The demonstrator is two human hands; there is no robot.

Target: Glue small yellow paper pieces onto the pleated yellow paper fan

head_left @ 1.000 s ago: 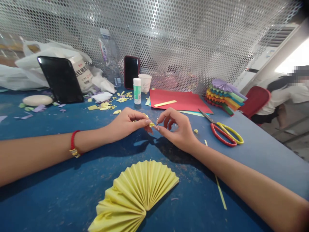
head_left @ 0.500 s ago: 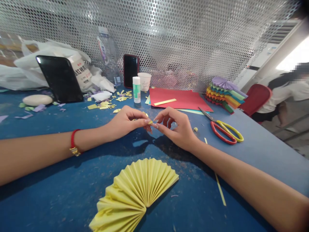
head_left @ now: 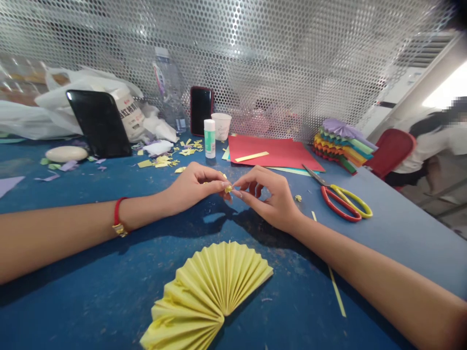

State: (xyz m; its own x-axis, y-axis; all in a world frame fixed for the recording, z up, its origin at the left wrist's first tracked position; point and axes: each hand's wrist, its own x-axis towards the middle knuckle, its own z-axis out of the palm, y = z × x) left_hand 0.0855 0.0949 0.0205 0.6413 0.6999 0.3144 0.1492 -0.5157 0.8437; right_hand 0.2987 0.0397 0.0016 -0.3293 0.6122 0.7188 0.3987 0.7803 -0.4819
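My left hand (head_left: pixel 193 187) and my right hand (head_left: pixel 268 197) meet over the blue table (head_left: pixel 91 291), fingertips pinched together on a tiny yellow paper scrap (head_left: pixel 228 188). Both hands are closed in a pinch. A red cord bracelet (head_left: pixel 118 222) circles my left wrist. Near the front edge a pleated yellow paper fan (head_left: pixel 207 291) lies flat, below both hands and untouched.
Red-and-yellow scissors (head_left: pixel 343 199) lie to the right. Farther back are a red paper sheet (head_left: pixel 273 150) with a yellow strip, a glue stick (head_left: pixel 209 138), a paper cup (head_left: pixel 221 125), two dark phones, stacked colourful fans (head_left: pixel 343 143), paper scraps and plastic bags. Perforated metal screen behind; a person sits at far right.
My hands stay together, working the small yellow scrap between the fingertips with slight finger movement. The view has shifted a little; nothing else on the table has moved.
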